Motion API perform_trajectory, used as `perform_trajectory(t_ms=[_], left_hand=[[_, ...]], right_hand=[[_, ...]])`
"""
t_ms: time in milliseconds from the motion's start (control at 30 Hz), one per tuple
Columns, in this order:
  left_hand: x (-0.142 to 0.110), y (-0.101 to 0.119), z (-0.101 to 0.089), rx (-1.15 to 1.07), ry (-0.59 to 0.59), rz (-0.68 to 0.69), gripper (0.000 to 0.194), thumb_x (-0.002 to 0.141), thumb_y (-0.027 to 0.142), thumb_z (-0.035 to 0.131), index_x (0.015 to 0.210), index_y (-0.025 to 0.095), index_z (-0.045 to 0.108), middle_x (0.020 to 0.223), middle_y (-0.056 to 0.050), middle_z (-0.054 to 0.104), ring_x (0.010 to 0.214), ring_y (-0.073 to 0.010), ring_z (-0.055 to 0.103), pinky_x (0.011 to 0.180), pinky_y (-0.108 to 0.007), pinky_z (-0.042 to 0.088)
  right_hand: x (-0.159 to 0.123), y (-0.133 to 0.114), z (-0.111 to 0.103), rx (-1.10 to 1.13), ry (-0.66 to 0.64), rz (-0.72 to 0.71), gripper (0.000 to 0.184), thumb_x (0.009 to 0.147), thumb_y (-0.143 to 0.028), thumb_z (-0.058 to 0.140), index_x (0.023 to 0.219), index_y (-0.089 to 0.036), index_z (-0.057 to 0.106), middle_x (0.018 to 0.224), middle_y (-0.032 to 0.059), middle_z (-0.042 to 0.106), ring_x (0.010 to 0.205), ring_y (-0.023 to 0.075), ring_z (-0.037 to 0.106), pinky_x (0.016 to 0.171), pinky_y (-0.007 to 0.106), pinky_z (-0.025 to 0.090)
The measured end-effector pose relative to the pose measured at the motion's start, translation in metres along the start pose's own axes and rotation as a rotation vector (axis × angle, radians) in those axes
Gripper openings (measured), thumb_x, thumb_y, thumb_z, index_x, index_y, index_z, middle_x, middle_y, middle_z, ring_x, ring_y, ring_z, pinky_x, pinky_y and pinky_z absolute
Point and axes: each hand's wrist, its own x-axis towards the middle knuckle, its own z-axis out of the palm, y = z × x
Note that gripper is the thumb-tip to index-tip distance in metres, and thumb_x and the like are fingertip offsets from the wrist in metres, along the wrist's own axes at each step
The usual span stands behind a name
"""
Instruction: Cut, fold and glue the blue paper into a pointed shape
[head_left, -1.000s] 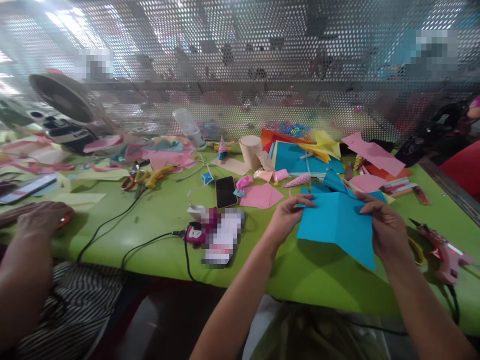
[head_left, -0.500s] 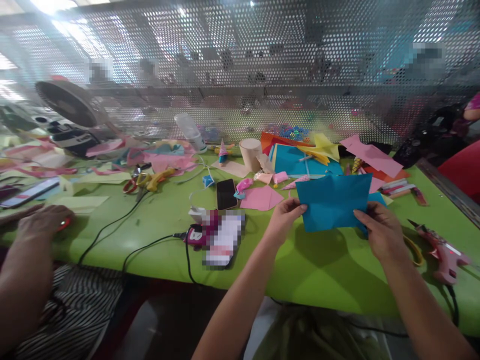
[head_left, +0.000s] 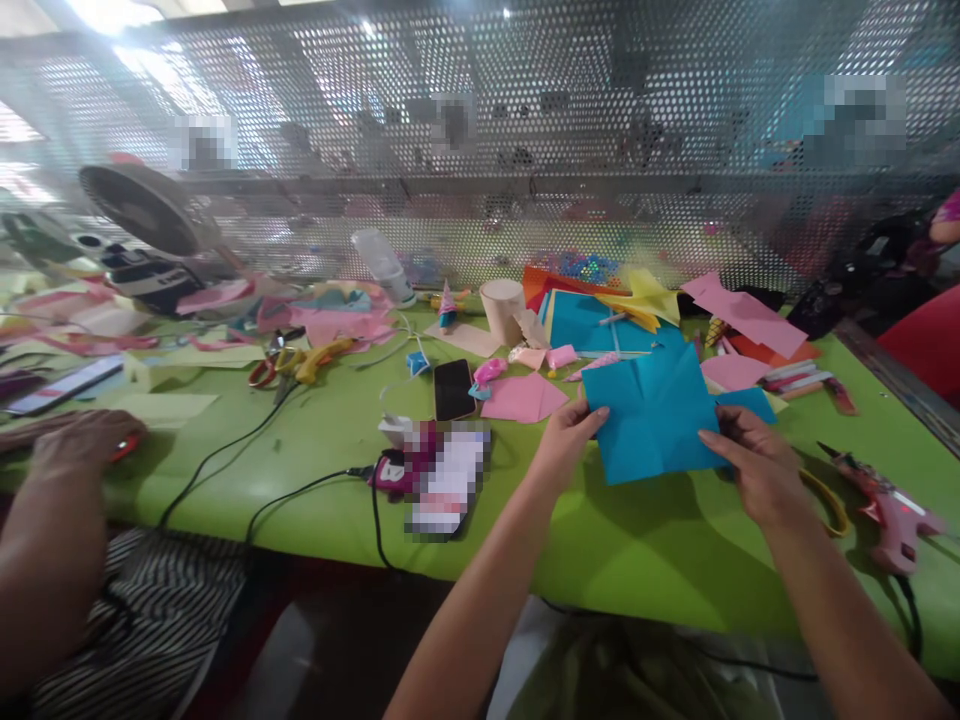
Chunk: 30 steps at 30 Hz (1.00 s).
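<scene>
A blue sheet of paper (head_left: 654,418) with crease lines is held up above the green table (head_left: 630,570), its surface tilted towards me. My left hand (head_left: 568,440) pinches its left edge between thumb and fingers. On the opposite edge, my right hand (head_left: 754,460) grips it the same way. Another blue paper piece (head_left: 750,404) lies behind my right hand. Beside that hand, a yellow roll of tape or band (head_left: 829,505) is partly hidden. A pink glue gun (head_left: 889,510) rests further right.
Two phones, one dark (head_left: 454,390) and one with a lit screen (head_left: 450,480), lie left of my hands. Paper scraps and a cardboard tube (head_left: 504,310) stand behind. Scissors (head_left: 281,365) and cables lie further left, near a co-worker's hand (head_left: 82,445) and a fan (head_left: 139,210).
The blue sheet has tipped back, its top edge has come down on the left, and its creased face now shows more. Both hands keep their hold.
</scene>
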Motion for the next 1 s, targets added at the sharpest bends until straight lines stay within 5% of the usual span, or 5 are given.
perform_trajectory(t_ms=[167,367,533,767,1000], left_hand=[[0.001,-0.002,-0.004,0.123,-0.081,-0.005,0.039,0.079,0.054,0.084,0.093,0.017,0.079,0.09,-0.005,0.076,0.083,-0.0209,0.065,0.079,-0.033,0.051],[0.002,0.001,-0.01,0.46,-0.225,0.055,0.027,0.088,0.045,0.077,0.086,0.019,0.076,0.075,-0.002,0.068,0.075,-0.0203,0.061,0.075,-0.033,0.048],[-0.022,0.021,-0.002,0.676,0.057,0.372,0.05,0.087,0.031,0.081,0.136,0.025,0.071,0.127,-0.012,0.074,0.124,-0.0329,0.062,0.11,-0.044,0.043],[-0.095,0.007,0.002,1.006,-0.543,0.259,0.084,0.083,0.042,0.088,0.158,0.038,0.051,0.167,-0.008,0.05,0.153,-0.0363,0.046,0.127,-0.053,0.027],[-0.119,-0.014,-0.014,1.12,-0.622,0.193,0.087,0.085,0.047,0.086,0.162,0.039,0.046,0.171,-0.008,0.043,0.16,-0.0326,0.038,0.135,-0.057,0.006]], right_hand=[[0.001,-0.002,-0.002,-0.03,-0.053,0.064,0.046,0.08,-0.047,0.089,0.122,-0.034,0.074,0.115,0.0004,0.078,0.102,0.0244,0.073,0.083,0.037,0.062],[0.002,-0.007,-0.001,-0.073,-0.001,0.101,0.047,0.075,-0.045,0.092,0.117,-0.034,0.076,0.089,-0.0015,0.078,0.077,0.0225,0.072,0.068,0.037,0.062],[-0.016,0.0,-0.007,-0.185,0.053,0.046,0.05,0.076,-0.043,0.089,0.124,-0.036,0.078,0.113,0.0006,0.08,0.091,0.0255,0.073,0.074,0.04,0.061],[-0.058,0.014,-0.025,-0.383,0.071,0.104,0.029,0.084,-0.052,0.083,0.105,-0.032,0.083,0.099,0.0017,0.08,0.089,0.0258,0.068,0.077,0.04,0.056],[-0.087,0.004,-0.052,-0.642,-0.16,0.035,0.028,0.098,-0.05,0.066,0.116,-0.035,0.081,0.114,0.0044,0.079,0.105,0.0314,0.071,0.091,0.049,0.058]])
